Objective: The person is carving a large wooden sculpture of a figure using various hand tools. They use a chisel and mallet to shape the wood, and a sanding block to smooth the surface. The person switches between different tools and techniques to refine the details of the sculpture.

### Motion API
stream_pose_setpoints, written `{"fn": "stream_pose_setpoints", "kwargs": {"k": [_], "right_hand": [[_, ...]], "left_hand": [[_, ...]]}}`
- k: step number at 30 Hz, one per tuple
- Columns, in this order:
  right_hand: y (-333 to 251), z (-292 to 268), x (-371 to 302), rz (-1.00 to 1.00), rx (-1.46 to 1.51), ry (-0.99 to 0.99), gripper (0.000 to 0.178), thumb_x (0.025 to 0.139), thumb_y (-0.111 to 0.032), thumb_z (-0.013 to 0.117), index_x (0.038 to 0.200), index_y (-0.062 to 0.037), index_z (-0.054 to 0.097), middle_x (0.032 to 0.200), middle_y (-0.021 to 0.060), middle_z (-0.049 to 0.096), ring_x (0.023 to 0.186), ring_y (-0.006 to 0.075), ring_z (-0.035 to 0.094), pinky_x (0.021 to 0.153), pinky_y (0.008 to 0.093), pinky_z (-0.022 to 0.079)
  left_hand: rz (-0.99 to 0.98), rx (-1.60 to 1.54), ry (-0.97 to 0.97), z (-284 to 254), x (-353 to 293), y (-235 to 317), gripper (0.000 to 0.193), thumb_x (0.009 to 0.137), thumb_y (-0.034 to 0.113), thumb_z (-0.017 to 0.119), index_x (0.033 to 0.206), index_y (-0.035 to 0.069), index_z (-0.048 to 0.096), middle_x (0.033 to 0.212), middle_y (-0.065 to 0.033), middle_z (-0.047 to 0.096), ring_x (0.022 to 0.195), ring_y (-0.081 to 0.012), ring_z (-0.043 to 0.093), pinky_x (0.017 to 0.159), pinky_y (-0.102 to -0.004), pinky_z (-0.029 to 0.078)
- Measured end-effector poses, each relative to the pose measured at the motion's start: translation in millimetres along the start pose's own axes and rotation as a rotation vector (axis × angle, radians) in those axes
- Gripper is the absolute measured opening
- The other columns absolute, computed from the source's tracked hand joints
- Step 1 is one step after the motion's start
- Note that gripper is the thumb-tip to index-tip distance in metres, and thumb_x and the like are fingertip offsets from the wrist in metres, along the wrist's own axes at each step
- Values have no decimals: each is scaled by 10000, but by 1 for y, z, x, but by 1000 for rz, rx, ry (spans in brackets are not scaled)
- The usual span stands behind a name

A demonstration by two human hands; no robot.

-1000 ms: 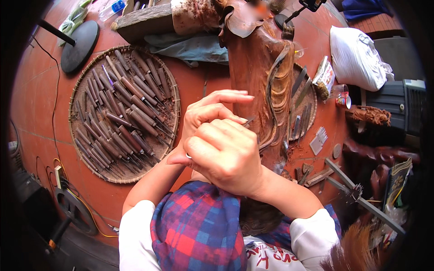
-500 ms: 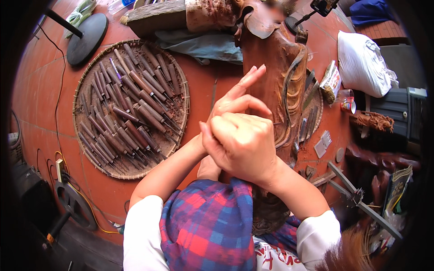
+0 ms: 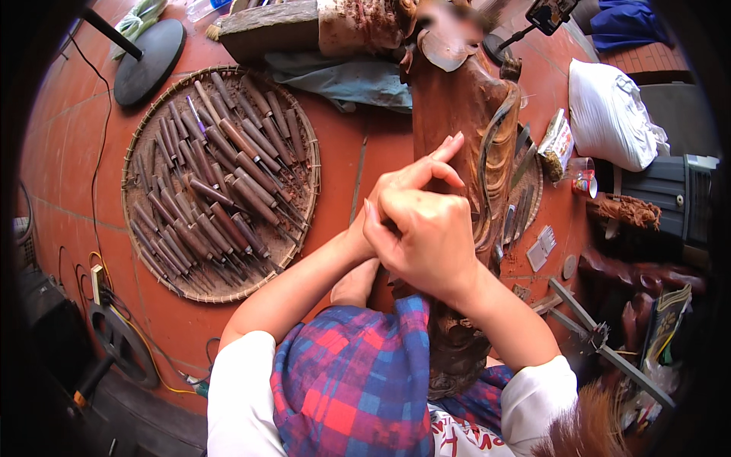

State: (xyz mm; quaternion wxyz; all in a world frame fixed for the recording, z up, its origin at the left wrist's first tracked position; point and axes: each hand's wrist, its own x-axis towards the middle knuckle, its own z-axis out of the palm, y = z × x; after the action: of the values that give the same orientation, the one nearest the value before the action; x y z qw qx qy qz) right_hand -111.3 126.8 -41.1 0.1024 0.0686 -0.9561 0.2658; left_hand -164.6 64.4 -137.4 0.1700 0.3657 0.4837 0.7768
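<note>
In front of me my two hands overlap. My right hand [image 3: 426, 238] is on top, its fingers curled round the base of my left hand [image 3: 415, 179] near the wrist. My left hand lies partly hidden behind it, one finger stretched out and the others loosely bent; I see no tool in it. Under and beyond the hands lies a long reddish-brown wood carving [image 3: 445, 99] with flowing carved folds along its right side. A checked red and blue cloth [image 3: 343, 365] covers my lap.
Left of me, a round woven tray [image 3: 131, 199] holds many wooden-handled carving tools [image 3: 236, 179]. A second tray [image 3: 535, 183] with tools sits right of the carving. Farther right are a white sack [image 3: 609, 114], a cup [image 3: 584, 183] and a metal stand [image 3: 601, 346]. A black round base [image 3: 152, 65] stands far left.
Both hands have shifted slightly to the right and toward me, still overlapping. The right hand has turned a little, and the left fingers point lower than before.
</note>
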Motion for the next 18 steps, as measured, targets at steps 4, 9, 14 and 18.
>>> {"fn": "stream_pose_setpoints", "kwargs": {"k": [4, 9, 14, 18], "right_hand": [[3, 7, 22, -71, 81, 58, 217, 798, -134, 673, 659, -36, 539, 585, 123, 570, 540, 281, 609, 528, 375, 477], [3, 2, 4, -33, 35, 77, 195, 792, -123, 667, 673, -25, 548, 610, 124, 574, 560, 295, 608, 543, 376, 479], [7, 9, 22, -96, 78, 79, 165, 783, -139, 658, 697, -31, 566, 635, 129, 593, 565, 284, 619, 536, 379, 485], [4, 5, 4, -45, 36, 74, 195, 797, -130, 665, 676, -25, 554, 608, 140, 580, 562, 290, 618, 546, 383, 483]], "left_hand": [[-136, -343, -73, -20, 10, 16, 250, 838, 145, 584, 1004, -42, 594, 1453, -253, 408, 1381, -279, 370, 1093, -372, 328], [-87, 89, -16, 1, 6, 24, 272, 858, 169, 569, 1030, -41, 569, 1400, -238, 472, 1349, -278, 421, 1092, -373, 343], [-141, -200, 18, -10, 12, 13, 273, 869, 182, 545, 1029, -38, 571, 1379, -235, 501, 1360, -278, 407, 1106, -377, 318], [-81, 61, -58, -5, 8, 20, 237, 862, 160, 547, 996, -34, 570, 1413, -243, 463, 1387, -280, 362, 1131, -388, 289]]}}
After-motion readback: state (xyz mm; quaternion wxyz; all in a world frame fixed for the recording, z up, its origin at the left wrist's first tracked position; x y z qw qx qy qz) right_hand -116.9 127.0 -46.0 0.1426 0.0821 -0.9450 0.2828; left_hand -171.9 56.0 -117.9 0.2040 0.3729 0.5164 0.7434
